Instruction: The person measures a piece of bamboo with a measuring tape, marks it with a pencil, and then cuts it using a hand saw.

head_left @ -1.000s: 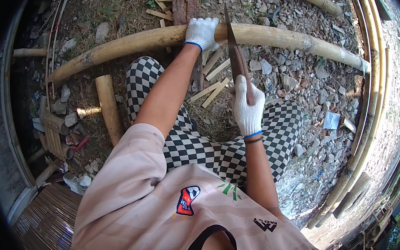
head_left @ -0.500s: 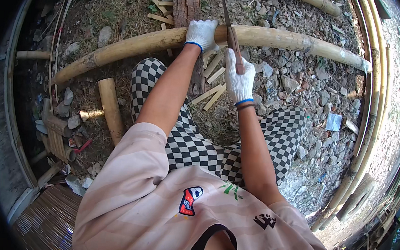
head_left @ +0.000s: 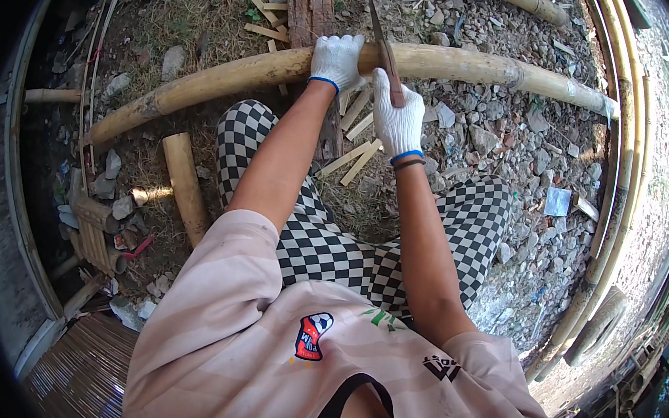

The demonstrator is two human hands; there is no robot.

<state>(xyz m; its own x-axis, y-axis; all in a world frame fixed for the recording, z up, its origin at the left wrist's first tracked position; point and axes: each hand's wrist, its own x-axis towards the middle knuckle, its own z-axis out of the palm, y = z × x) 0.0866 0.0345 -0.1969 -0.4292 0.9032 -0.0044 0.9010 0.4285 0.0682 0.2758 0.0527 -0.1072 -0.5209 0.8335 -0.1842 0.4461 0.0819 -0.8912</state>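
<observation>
- I see lettering on the shirt (head_left: 218, 310): a red badge (head_left: 311, 337) and a black logo (head_left: 440, 367).
- I see the gloved left hand (head_left: 337, 59) clasping the bamboo pole (head_left: 462, 66).
- I have the gloved right hand (head_left: 399, 123) wrapped around the handle (head_left: 396, 95) of the saw (head_left: 377, 23), its blade crossing the pole beside the left hand.

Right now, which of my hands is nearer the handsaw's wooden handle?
Right. Your right hand grips the handsaw's wooden handle; your left hand is to its left, on the bamboo pole, just left of the blade.
</observation>
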